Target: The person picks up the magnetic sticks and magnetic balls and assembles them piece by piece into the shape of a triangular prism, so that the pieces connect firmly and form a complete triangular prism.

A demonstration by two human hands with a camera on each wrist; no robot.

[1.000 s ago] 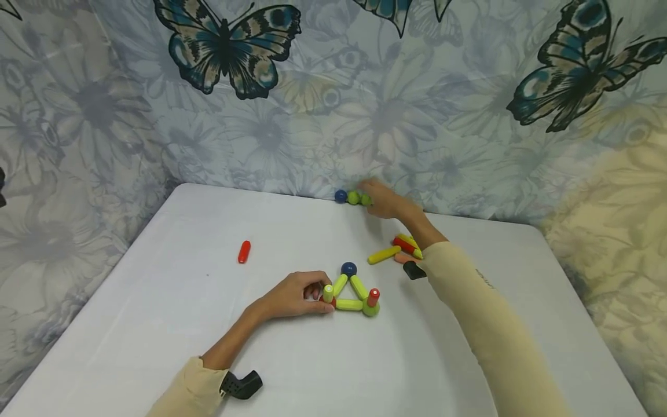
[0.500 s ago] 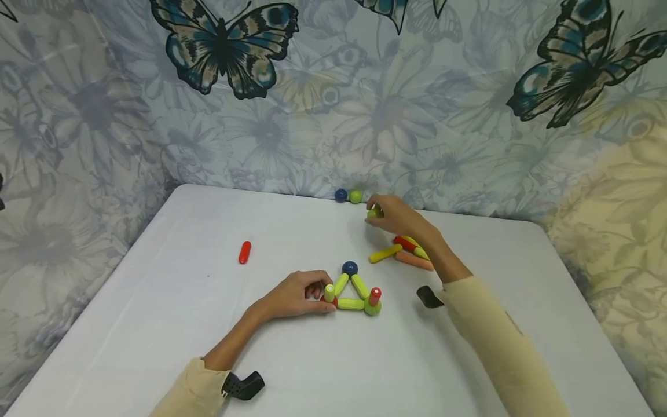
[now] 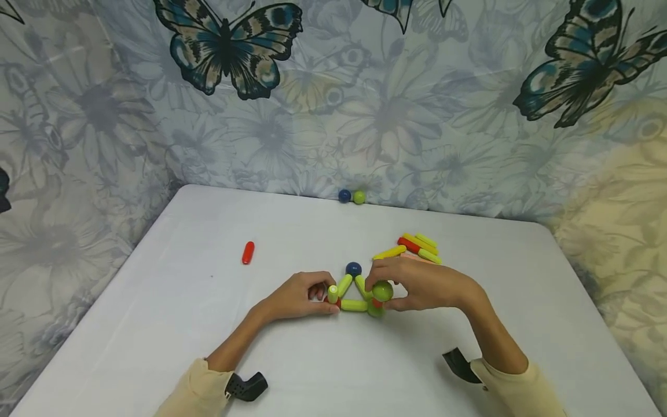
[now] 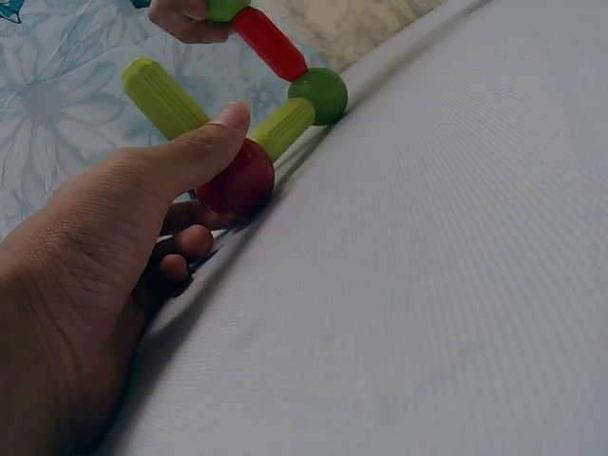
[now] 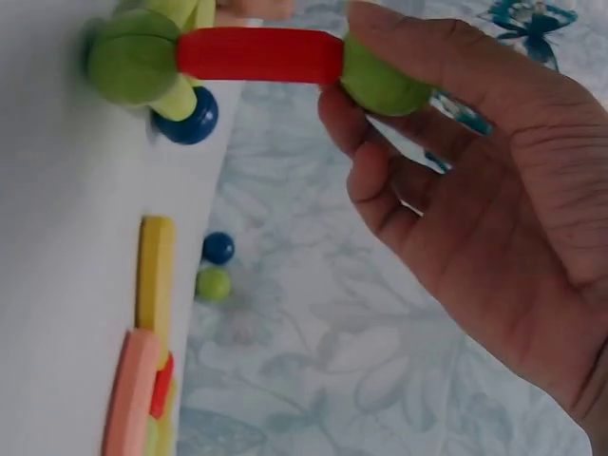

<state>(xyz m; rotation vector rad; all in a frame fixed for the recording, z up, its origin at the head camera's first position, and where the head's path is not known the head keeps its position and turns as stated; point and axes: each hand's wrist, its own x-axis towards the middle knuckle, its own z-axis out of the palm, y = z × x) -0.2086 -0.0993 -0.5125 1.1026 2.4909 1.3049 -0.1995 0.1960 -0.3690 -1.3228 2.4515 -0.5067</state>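
Note:
My left hand [image 3: 299, 296] pinches the red ball [image 4: 242, 180] at the left corner of a small triangle of balls and yellow-green rods [image 3: 354, 306]. From that red ball a yellow-green rod [image 4: 163, 98] points up. A blue ball [image 3: 353, 269] forms the far corner, and a green ball [image 5: 133, 59] the right one. On the right corner stands a red rod [image 5: 258, 54]. My right hand [image 3: 424, 284] pinches another green ball [image 5: 385, 78] at that rod's top end. In the right wrist view the ball meets the rod end.
Several loose rods, yellow [image 3: 389, 252], red and orange among them, lie in a pile behind my right hand. One red rod [image 3: 248, 253] lies by itself to the left. A blue ball [image 3: 344, 196] and a green ball [image 3: 359, 197] sit at the table's back edge.
My right hand has picked a green ball from the row at the back edge and brought it to the red rod on the right corner. The left hand stays on the red ball.

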